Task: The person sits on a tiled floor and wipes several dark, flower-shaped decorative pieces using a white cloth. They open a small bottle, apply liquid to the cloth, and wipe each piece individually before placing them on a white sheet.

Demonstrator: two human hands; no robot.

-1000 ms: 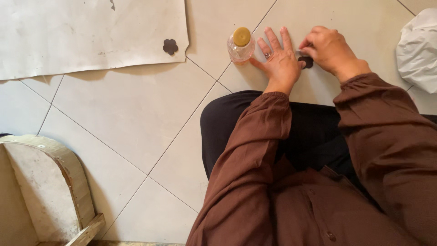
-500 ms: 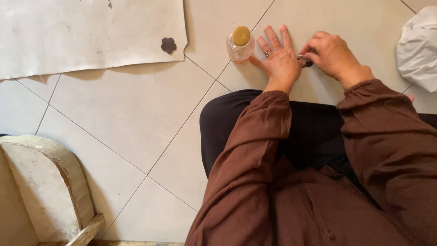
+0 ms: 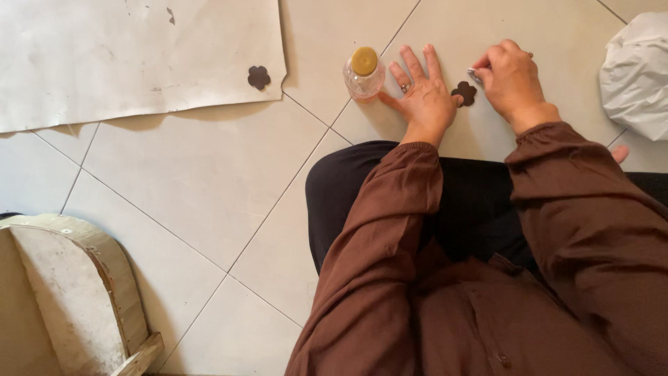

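My left hand (image 3: 421,94) lies flat on the tiled floor with the fingers spread, a ring on one finger. A small dark flower-shaped cutout (image 3: 464,92) rests on the tile between my two hands, beside the left thumb. My right hand (image 3: 510,75) is closed around a thin silvery tool (image 3: 474,72) whose tip shows just above the cutout. A small clear bottle with a yellow cap (image 3: 363,72) stands just left of the left hand's fingers. A second dark flower cutout (image 3: 259,76) lies on the corner of a large white sheet (image 3: 125,56).
A crumpled white plastic bag (image 3: 637,73) sits at the right edge. A worn cream-coloured curved object (image 3: 66,292) fills the lower left corner. My brown sleeves and dark-clothed lap take up the lower right.
My right hand has shifted slightly right and up, uncovering the dark flower cutout on the tile. The left hand stays flat in place.
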